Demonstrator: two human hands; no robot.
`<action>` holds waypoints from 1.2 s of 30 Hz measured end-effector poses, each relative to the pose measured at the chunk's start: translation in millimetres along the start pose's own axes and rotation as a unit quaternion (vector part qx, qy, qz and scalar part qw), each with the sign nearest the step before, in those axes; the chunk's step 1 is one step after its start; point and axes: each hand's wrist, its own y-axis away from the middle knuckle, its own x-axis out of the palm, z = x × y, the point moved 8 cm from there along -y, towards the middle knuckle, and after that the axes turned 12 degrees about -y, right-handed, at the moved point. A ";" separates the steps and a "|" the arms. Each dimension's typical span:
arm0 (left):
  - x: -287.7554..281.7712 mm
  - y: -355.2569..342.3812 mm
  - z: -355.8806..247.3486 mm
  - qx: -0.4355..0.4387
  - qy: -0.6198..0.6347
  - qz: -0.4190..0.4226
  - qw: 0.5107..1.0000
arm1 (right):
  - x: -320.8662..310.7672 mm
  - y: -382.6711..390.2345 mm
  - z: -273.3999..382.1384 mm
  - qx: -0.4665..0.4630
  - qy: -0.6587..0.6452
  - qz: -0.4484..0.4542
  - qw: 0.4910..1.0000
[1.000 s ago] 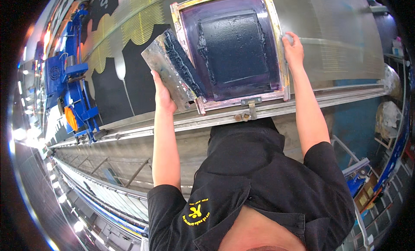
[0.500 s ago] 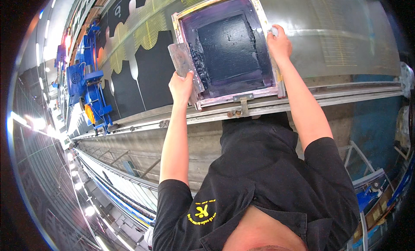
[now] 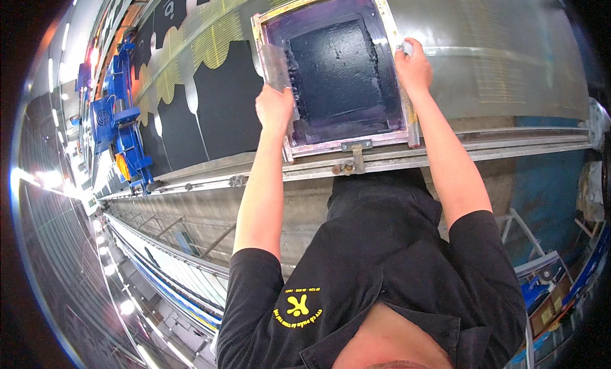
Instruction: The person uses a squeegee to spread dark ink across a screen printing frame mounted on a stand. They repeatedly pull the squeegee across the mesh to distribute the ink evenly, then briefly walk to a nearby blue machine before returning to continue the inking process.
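Left hand [image 3: 275, 107] closed on squeegee [image 3: 276, 62] at left side of screen-printing frame [image 3: 315, 149]. Right hand [image 3: 414, 69] curled round small whitish piece [image 3: 407, 48] by frame's right rail. Dark ink [image 3: 334, 70] between them.

The left hand [image 3: 275, 108] is gripping a flat grey rectangular squeegee [image 3: 276, 67] along the left side of a paint-stained rectangular screen frame [image 3: 318, 146]. The right hand [image 3: 414, 70] is holding a small whitish piece [image 3: 407, 48] by its right side. Glossy blue-black ink [image 3: 337, 70] is coating the mesh.
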 end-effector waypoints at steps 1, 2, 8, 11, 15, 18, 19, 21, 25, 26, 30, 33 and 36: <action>3.1 7.0 -7.6 0.016 0.001 0.023 1.000 | -0.3 -0.2 0.9 -0.004 0.003 -0.002 1.000; 3.1 15.5 -16.8 0.039 0.003 0.024 0.999 | -0.7 -0.4 1.5 -0.010 0.006 -0.005 1.000; -5.0 76.2 -68.6 0.225 0.065 -0.009 0.972 | -0.8 -2.5 -2.9 -0.023 0.000 0.001 1.000; -11.8 59.2 -88.8 0.328 0.064 -0.012 0.942 | -0.7 -3.7 -6.1 -0.029 -0.001 0.002 1.000; -21.7 -24.6 -120.5 0.399 0.024 -0.018 0.917 | 0.4 -4.1 -7.0 -0.034 0.013 -0.011 0.999; -21.2 -89.4 -141.0 0.413 -0.003 0.000 0.911 | 0.5 -3.0 -6.9 -0.031 0.027 -0.020 0.999; -19.1 -104.4 -145.2 0.412 0.003 -0.004 0.911 | 0.6 -2.3 -6.8 -0.028 0.030 -0.020 0.999; -9.9 -116.7 -145.0 0.396 0.019 -0.012 0.918 | -0.1 -1.1 -6.4 -0.026 0.034 -0.020 0.999; 16.7 -59.3 -116.4 0.358 0.068 -0.029 0.931 | 1.1 -1.4 -8.5 -0.012 0.029 -0.010 0.999; 16.2 -28.1 -105.6 0.367 0.083 -0.063 0.924 | 1.6 -1.9 -9.0 -0.009 0.023 -0.010 1.000; 11.0 101.5 -74.7 0.397 0.110 -0.113 0.904 | 2.0 -4.4 -9.3 -0.023 0.014 -0.013 1.000; 12.3 111.1 -71.3 0.409 0.077 -0.005 0.910 | 2.6 -5.2 -11.2 -0.021 0.013 -0.005 1.000; -5.1 54.8 -85.3 0.403 0.093 0.007 0.910 | 2.6 -5.4 -9.8 -0.028 0.016 0.000 0.999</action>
